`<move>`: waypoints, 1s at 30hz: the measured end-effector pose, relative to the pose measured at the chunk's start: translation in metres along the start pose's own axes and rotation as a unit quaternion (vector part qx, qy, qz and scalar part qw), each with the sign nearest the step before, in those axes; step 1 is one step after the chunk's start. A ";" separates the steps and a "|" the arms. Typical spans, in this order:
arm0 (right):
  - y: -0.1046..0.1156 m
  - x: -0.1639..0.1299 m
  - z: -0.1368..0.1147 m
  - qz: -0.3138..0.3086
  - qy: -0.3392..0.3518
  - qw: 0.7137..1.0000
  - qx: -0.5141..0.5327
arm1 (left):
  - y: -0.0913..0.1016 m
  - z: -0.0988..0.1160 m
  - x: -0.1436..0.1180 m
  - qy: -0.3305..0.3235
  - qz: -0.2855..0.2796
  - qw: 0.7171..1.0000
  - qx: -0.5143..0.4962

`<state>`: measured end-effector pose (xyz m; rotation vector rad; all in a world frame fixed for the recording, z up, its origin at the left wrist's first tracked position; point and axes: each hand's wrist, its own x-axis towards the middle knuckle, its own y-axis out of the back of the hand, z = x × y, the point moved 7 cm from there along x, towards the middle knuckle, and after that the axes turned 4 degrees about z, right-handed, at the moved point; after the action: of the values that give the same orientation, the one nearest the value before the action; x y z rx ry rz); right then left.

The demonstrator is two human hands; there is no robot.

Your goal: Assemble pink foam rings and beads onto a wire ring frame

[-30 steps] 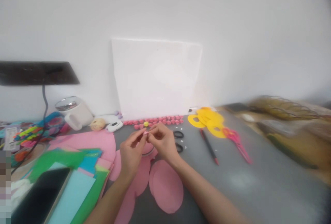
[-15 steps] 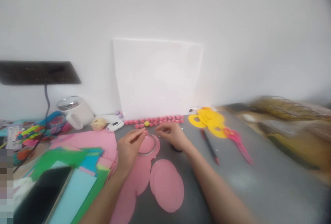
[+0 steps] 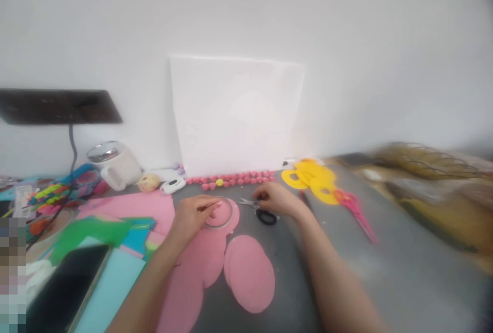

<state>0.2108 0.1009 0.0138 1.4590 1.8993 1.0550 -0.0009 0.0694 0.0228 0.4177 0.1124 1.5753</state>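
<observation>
Left hand (image 3: 192,215) pinches a small pink piece (image 3: 219,204) over the ring (image 3: 220,214). Right hand (image 3: 278,198) closes on black scissors (image 3: 259,210) on table (image 3: 385,276).

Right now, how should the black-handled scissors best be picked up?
Probably by the black handle loops, coming from the right, where the right hand already rests on them. The scissors lie flat on the table, blades pointing left toward the left hand.
</observation>
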 end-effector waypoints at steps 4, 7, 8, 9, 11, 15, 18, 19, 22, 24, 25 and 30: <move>-0.001 -0.003 -0.001 -0.035 0.016 0.999 -0.003 | -0.003 -0.013 0.000 0.054 -0.046 0.997 -0.014; -0.002 -0.004 0.001 -0.049 0.007 0.998 -0.039 | -0.002 -0.014 0.001 0.058 -0.047 0.997 -0.038; -0.002 -0.004 0.001 -0.051 0.002 0.997 -0.054 | -0.002 -0.013 0.001 0.057 -0.046 0.996 -0.045; -0.002 -0.004 0.002 -0.051 -0.003 0.996 -0.069 | -0.001 -0.013 0.001 0.063 -0.047 0.996 -0.049; -0.002 -0.004 0.001 -0.048 -0.003 0.995 -0.089 | 0.002 -0.012 0.001 0.088 -0.048 0.993 -0.066; 0.000 -0.005 -0.002 -0.024 0.002 0.993 -0.112 | 0.016 -0.017 0.003 0.157 0.023 0.973 -0.165; 0.001 -0.004 -0.006 -0.007 -0.001 0.989 -0.149 | 0.025 -0.023 0.005 0.187 0.091 0.949 -0.238; 0.000 -0.004 -0.008 -0.006 0.000 0.987 -0.163 | 0.026 -0.026 0.005 0.199 0.104 0.941 -0.255; -0.005 -0.003 -0.014 -0.014 0.016 0.981 -0.194 | 0.026 -0.033 0.004 0.233 0.119 0.921 -0.287; -0.009 -0.004 -0.017 -0.027 0.029 0.980 -0.193 | 0.024 -0.035 0.003 0.245 0.117 0.916 -0.296; -0.010 -0.005 -0.018 -0.031 0.032 0.982 -0.182 | 0.023 -0.036 0.003 0.247 0.116 0.915 -0.298; -0.001 -0.008 -0.026 0.004 0.063 0.998 0.021 | 0.019 -0.036 0.000 0.249 0.106 0.916 -0.297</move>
<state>0.1922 0.0862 0.0271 1.4552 2.0148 1.1422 -0.0303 0.0753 -0.0041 -0.4708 -0.0284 1.8063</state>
